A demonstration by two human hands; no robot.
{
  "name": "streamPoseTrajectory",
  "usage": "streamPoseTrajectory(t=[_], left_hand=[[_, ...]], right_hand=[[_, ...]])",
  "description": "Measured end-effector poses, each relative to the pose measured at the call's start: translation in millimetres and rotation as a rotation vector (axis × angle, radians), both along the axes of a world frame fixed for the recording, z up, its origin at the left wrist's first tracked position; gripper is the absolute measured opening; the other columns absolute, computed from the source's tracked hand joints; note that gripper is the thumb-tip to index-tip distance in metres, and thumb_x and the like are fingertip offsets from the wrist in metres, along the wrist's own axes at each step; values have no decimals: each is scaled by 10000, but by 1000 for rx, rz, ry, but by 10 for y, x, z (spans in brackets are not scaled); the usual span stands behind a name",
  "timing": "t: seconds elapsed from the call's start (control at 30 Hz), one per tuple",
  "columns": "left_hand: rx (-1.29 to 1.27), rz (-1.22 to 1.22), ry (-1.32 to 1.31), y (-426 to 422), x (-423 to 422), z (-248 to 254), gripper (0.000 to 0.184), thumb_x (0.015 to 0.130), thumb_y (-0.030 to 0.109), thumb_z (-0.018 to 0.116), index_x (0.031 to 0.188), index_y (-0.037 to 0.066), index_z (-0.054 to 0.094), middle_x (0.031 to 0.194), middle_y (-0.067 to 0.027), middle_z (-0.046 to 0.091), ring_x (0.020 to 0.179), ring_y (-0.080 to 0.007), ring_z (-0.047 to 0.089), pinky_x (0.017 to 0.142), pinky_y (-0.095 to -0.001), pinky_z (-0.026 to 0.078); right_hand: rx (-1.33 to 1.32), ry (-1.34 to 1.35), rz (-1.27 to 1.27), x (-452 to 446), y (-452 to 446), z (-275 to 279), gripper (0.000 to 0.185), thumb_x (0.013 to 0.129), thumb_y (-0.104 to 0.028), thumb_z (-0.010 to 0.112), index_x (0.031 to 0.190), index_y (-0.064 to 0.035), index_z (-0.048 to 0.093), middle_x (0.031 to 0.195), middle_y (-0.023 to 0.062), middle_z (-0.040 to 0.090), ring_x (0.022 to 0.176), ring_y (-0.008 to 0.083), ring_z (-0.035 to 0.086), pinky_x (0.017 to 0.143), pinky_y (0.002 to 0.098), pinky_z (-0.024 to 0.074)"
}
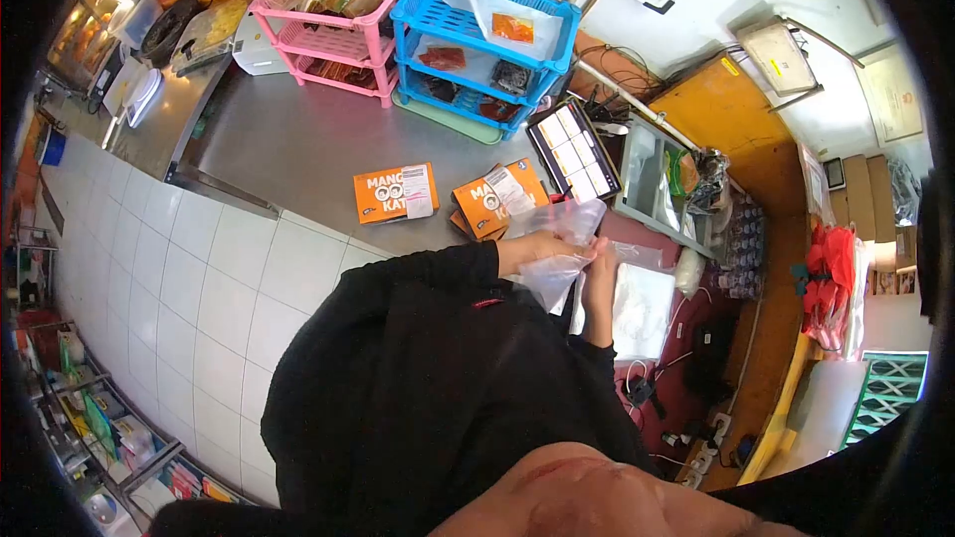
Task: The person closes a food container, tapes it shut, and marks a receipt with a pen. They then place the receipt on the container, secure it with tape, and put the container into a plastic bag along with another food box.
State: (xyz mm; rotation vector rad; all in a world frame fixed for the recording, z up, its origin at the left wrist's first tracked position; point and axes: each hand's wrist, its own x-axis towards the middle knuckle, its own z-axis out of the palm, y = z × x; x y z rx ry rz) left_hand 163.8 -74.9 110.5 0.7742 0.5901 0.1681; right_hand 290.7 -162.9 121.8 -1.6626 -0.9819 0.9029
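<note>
A clear plastic bag [553,276] is between my two hands, at the edge of the metal table. My left hand [542,249] has its fingers closed on the bag. My right hand [600,283] is raised beside it, with its fingertips pressed against the plastic. Just beyond my hands lie several stacked orange boxes [487,204] with a white label on top. Farther left, a single orange box [383,194] lies flat with its own label. White plastic sheets [642,313] rest to the right of my right hand.
Pink rack [343,35] and blue rack [482,50] with packets stand at the table's back. A calculator-like black-framed panel [574,151] and grey tray [647,174] are right of the boxes. Cables and power sockets [704,457] lie at lower right.
</note>
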Motion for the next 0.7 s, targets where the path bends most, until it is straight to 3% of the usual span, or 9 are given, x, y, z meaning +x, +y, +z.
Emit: streamPoseTrajectory(t=[0.13, 0.2, 0.27, 0.4, 0.47, 0.53, 0.57, 0.6, 0.7], left_hand=[[-30, -45, -261, 9, 157, -251, 424, 811, 412, 683, 1037, 59, 615, 944, -4, 605, 859, -91, 549, 751, -214, 437], [24, -180, -487, -12, 71, -53, 502, 845, 537, 574, 1004, 64, 623, 900, 5, 591, 833, -86, 534, 737, -209, 427], [52, 288, -104, -133, 75, 3, 579, 854, 617, 485, 975, 69, 629, 859, 12, 573, 823, -85, 523, 728, -212, 422], [145, 96, 38, -51, 29, 7, 566, 819, 621, 544, 943, 74, 623, 847, 4, 565, 814, -105, 513, 715, -250, 423], [258, 126, -67, 47, 97, -359, 559, 781, 575, 635, 931, 37, 617, 840, -3, 571, 778, -105, 516, 699, -257, 426], [836, -22, -80, 180, -89, -371, 572, 729, 432, 739, 1072, -1, 594, 892, -30, 629, 822, -121, 568, 700, -276, 446], [1379, 28, 133, 347, -193, -286, 353, 630, 175, 793, 904, 14, 639, 735, -55, 635, 685, -114, 580, 620, -291, 459], [1026, 257, 36, 464, -256, -394, 169, 608, 63, 751, 696, 31, 610, 601, -43, 583, 571, -111, 549, 537, -304, 444], [1326, 594, 81, 843, -684, -35, 151, 641, 45, 723, 714, 70, 594, 550, -20, 541, 515, -98, 513, 482, -282, 414]], right_hand=[[17, 32, 30, 61, -39, -144, 550, 966, -499, 303, 945, -25, 582, 750, -11, 488, 689, 72, 419, 590, 242, 319], [157, 345, 204, 17, -34, -145, 586, 961, -524, 290, 911, -23, 590, 693, -33, 458, 631, 77, 393, 562, 235, 304], [155, 284, 209, -58, -18, -66, 479, 957, -442, 415, 881, -14, 615, 678, -48, 489, 612, 59, 404, 555, 217, 309], [-17, 160, 158, -104, 6, -6, 255, 860, -230, 644, 712, -25, 621, 625, -71, 501, 584, 13, 393, 484, 201, 293], [-49, 115, 353, 63, -72, -9, 166, 868, -144, 617, 742, -37, 632, 665, -83, 529, 585, 19, 402, 542, 202, 311], [-19, 53, 357, 205, -130, 6, 262, 801, -111, 642, 587, -41, 510, 542, -70, 434, 528, 30, 361, 473, 234, 291], [-23, -136, 257, 252, -184, 43, 255, 761, -80, 638, 576, -33, 469, 525, -38, 423, 514, 50, 363, 470, 247, 296], [-31, -327, 156, 292, -247, 93, 259, 721, -48, 634, 566, -26, 428, 508, -6, 411, 501, 70, 365, 467, 260, 300], [147, -590, -20, 359, -401, 360, 235, 669, -25, 615, 568, -10, 403, 509, 55, 397, 480, 117, 372, 468, 283, 314]])
